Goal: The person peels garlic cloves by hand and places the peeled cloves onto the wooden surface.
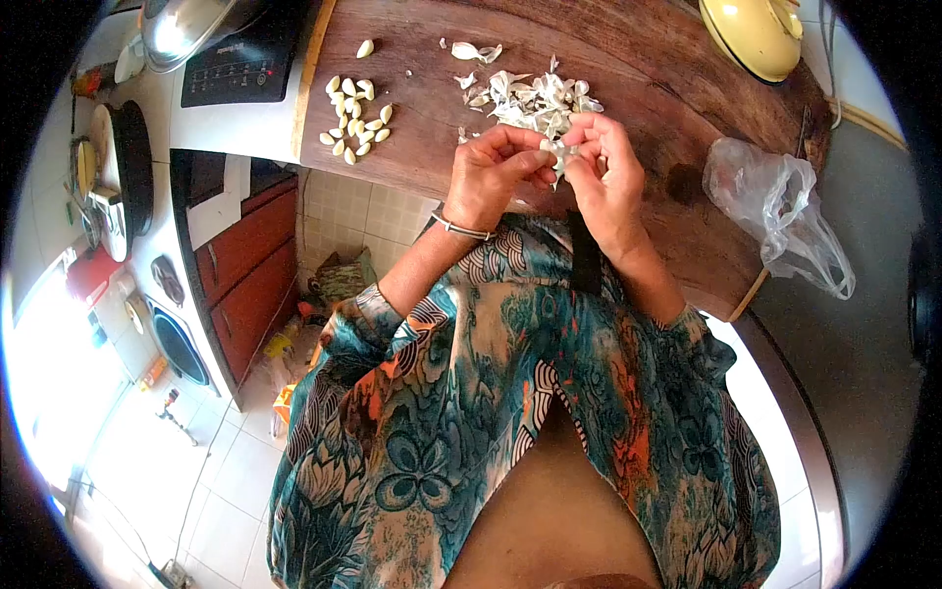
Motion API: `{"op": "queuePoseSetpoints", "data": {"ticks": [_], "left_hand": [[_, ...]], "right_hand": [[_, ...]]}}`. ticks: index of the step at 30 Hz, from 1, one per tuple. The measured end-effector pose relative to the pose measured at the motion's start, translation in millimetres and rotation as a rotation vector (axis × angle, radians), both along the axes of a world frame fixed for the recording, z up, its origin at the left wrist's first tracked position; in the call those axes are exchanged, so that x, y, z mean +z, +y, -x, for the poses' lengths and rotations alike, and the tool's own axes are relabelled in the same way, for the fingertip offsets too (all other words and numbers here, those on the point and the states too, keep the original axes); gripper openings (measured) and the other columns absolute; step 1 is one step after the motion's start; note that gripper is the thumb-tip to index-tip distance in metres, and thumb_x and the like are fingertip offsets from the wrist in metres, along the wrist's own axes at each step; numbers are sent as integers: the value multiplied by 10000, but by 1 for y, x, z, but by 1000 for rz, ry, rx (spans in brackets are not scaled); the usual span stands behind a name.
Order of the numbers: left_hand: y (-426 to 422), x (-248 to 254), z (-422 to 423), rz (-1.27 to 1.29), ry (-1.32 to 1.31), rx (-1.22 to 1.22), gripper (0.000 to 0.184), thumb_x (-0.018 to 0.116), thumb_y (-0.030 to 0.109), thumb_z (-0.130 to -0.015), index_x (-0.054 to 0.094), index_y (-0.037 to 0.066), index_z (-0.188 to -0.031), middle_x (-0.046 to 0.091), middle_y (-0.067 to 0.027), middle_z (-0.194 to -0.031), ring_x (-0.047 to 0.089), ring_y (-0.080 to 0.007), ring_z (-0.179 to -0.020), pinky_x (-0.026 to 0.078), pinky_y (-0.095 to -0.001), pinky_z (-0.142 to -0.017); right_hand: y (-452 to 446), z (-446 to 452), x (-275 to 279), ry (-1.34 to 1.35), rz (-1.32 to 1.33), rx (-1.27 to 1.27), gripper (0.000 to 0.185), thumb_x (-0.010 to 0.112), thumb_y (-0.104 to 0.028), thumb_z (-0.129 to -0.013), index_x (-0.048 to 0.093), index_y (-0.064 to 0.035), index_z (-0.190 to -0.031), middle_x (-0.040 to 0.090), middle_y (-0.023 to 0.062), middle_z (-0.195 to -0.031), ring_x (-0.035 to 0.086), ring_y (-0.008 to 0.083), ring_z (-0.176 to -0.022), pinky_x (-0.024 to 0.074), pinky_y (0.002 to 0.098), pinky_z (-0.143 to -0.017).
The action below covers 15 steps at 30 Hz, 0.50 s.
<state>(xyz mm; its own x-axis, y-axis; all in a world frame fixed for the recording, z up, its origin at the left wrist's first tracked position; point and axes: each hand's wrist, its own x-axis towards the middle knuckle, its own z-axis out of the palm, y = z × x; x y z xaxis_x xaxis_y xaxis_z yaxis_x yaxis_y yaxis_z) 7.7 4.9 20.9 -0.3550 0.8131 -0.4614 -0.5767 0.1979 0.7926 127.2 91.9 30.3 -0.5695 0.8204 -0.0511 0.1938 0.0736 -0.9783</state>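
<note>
Close in front of my body, both hands meet over the near edge of the wooden table point(422, 137). My left hand point(494, 175) is closed, its thumb and fingers pinching a garlic clove point(559, 157) with pale skin on it. From the other side my right hand point(610, 179) pinches the same clove and its skin. Just beyond the fingers lies a heap of papery garlic skins point(535, 98). Farther left, several peeled garlic cloves point(353, 123) are spread in a loose group. The fingers partly hide the held clove.
A crumpled clear plastic bag point(775, 201) lies on the right. A yellow enamel lid or bowl point(754, 37) is at the far right. An induction cooker point(238, 69) with a metal pot point(186, 29) stands on the left counter, above red drawers point(245, 265).
</note>
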Motion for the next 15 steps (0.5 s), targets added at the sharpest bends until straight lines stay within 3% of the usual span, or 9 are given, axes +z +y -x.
{"op": "queuePoseSetpoints", "data": {"ticks": [6,15], "left_hand": [[-2,-1,0,-19,11,18,137,589,32,-827,585,-39,-945,632,-93,-819,617,-143,-691,520,-252,-622],[-1,5,-3,11,234,-53,126,575,1,-824,593,-34,-943,628,-69,-805,591,-103,-704,500,-225,-623]], "right_hand": [[7,-4,2,85,25,75,197,553,28,-807,559,-23,-997,596,45,-799,535,76,-667,448,214,-604],[3,-2,2,20,40,102,301,569,32,-797,532,-52,-1083,607,46,-800,558,80,-660,460,229,-581]]}}
